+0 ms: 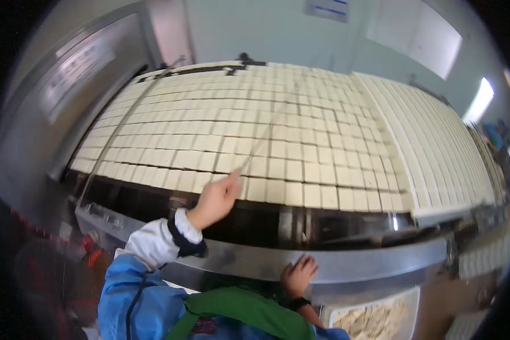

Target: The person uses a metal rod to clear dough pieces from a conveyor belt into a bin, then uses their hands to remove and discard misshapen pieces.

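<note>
The left hand (215, 198), coming out of a white cuff, is closed around the near end of a thin rod (260, 144). The rod slants up and away over the rows of pale square blocks (300, 153) lying on the wide belt. The rod looks light and slim enough to flex at its far end, so a grip at the very end, as here, gives reach but little stiffness. The blocks look soft, moist and easily dented. The rod's far tip fades into the pale rows, so what it touches cannot be told. The right hand (297, 275) lies with fingers spread flat on the steel rim (368, 266), holding nothing. Below it, a tray of broken pieces (374, 320) is cut off, and the right edge is blurred.
</note>
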`<state>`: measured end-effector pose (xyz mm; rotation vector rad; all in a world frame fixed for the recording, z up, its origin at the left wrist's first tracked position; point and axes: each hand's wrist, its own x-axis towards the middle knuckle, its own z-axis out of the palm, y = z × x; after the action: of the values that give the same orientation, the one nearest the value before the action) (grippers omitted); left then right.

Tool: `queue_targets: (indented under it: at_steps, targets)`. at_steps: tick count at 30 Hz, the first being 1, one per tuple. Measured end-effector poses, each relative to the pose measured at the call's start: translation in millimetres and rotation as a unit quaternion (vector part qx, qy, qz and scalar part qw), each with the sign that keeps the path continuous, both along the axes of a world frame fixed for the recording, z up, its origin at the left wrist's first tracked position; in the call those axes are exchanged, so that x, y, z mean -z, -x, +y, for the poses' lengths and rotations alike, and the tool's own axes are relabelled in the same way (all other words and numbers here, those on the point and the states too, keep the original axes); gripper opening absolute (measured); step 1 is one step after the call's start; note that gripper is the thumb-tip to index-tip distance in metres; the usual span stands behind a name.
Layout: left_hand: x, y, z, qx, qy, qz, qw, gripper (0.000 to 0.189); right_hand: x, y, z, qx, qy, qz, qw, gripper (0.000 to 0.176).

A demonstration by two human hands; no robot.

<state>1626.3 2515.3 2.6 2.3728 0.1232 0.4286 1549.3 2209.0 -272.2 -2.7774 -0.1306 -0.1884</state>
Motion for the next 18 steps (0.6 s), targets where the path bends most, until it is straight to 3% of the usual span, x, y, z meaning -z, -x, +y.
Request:
queue_targets:
  at_steps: [3, 5, 7, 18]
  targets:
    - [9.1, -55.0, 84.6, -0.121, -0.107, -0.027, 0.987, 0.039, 3.4, 0.7, -11.6, -0.006, 0.016, -0.012, 1.000, 0.070]
    - [20.9, -92.6, 132.3, -0.151, -0.112, -0.031, 0.982, 0.038, 6.9, -2.9, -14.3, -0.010, 0.027, -0.028, 0.999, 0.070]
    - [26.7, -126.3, 166.7, -0.185, -0.187, -0.014, 0.965, 0.031, 3.7, -5.7, -17.7, -0.010, 0.034, -0.039, 0.999, 0.070]
    - [56.1, -227.1, 216.1, -0.229, -0.206, 0.006, 0.951, 0.022, 7.0, -19.4, -45.4, 0.011, 0.050, 0.024, 0.998, 0.078]
